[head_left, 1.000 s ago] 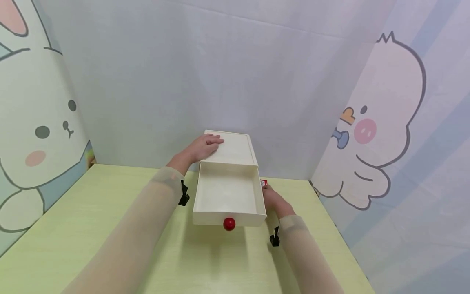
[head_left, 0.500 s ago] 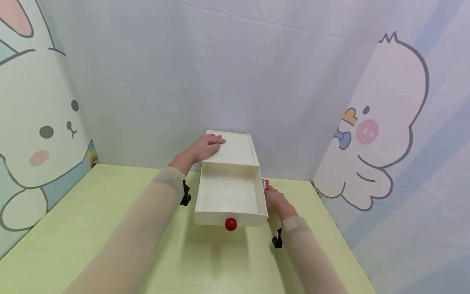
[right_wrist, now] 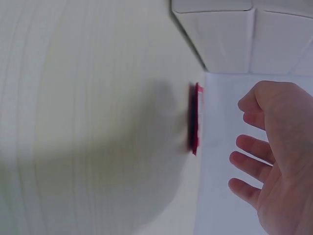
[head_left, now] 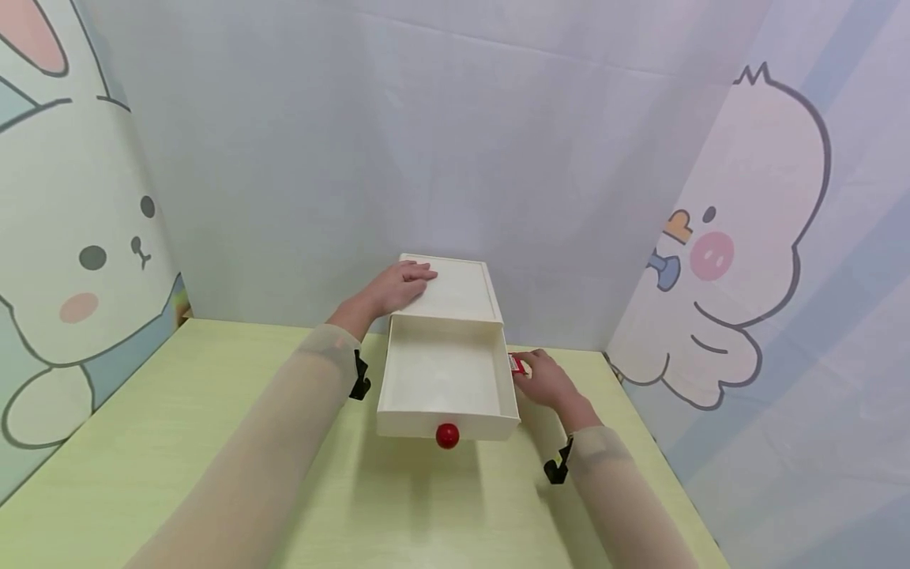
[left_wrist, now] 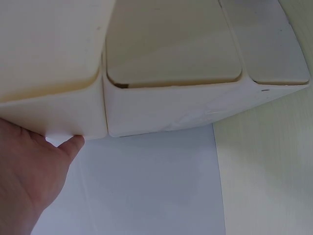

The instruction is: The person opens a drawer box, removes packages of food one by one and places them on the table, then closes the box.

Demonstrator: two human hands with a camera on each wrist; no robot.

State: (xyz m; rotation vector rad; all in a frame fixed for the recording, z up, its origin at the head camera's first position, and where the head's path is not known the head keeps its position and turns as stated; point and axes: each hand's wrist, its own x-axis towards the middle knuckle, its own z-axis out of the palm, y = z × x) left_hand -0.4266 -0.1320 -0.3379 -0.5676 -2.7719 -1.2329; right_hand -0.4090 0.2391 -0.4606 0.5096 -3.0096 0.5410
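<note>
Resting on the white cabinet (head_left: 462,291), the left hand (head_left: 396,288) lays its fingers out flat across the top. Below, the drawer (head_left: 444,371) stands open, a round red knob (head_left: 447,435) on its front. At the drawer's right side, the right hand (head_left: 549,381) hangs with fingers loosely bent, near but apart from a red packet (right_wrist: 198,120) on the desk (head_left: 156,411). The packet's whitish label is too small to read.
</note>
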